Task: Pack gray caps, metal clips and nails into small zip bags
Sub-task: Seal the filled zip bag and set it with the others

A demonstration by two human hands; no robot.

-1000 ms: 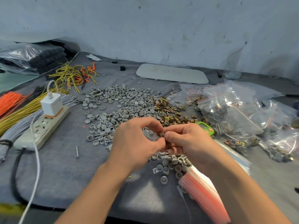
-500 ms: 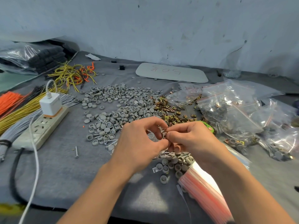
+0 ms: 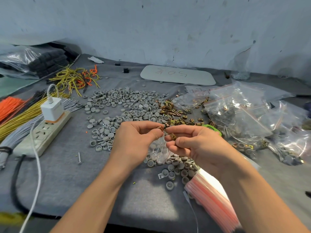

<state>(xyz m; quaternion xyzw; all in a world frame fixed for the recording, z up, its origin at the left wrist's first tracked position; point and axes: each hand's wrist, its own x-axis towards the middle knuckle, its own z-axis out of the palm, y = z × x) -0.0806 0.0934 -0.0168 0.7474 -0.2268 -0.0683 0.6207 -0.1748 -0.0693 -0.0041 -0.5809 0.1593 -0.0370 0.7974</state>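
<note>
My left hand (image 3: 134, 142) and my right hand (image 3: 193, 145) meet above the grey mat. The left one pinches the rim of a small clear zip bag (image 3: 159, 152) with grey caps and nails inside; a metal clip shows at its fingertips. Between the thumb and fingers of my right hand sits a brass metal clip (image 3: 172, 136). A wide heap of gray caps (image 3: 124, 105) lies behind the hands, and loose metal clips (image 3: 175, 113) lie to its right. One nail (image 3: 79, 158) lies alone at the left.
A stack of empty zip bags (image 3: 213, 199) lies at the front right, filled bags (image 3: 244, 113) at the right. A white power strip (image 3: 42, 133) with a charger, wire bundles (image 3: 16, 115) and a white board (image 3: 178, 75) sit at the left and back.
The hands have drawn slightly apart. The zip bag now hangs in view under the left hand, and the clip in my right fingers shows plainly.
</note>
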